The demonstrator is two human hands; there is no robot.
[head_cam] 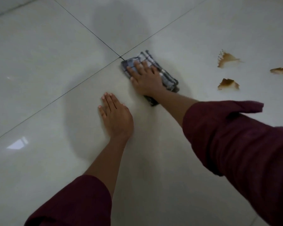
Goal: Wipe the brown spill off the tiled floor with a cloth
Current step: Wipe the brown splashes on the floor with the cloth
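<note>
A folded grey and white checked cloth [166, 75] lies on the pale glossy tiled floor [47, 70], close to where the grout lines cross. My right hand [145, 79] presses flat on top of it, fingers spread toward the upper left. My left hand [116, 115] rests palm down on the bare tile just below and left of the cloth, holding nothing. Three brown spill patches sit to the right of the cloth, apart from it: one [226, 60] at the top, one [228, 84] lower, and one [282, 70] at the right edge.
Dark grout lines [88, 28] cross just left of the cloth. Both forearms wear dark maroon sleeves [235, 141]. A wall base shows at the top left corner [10, 8]. My shadow falls over the tiles around the hands.
</note>
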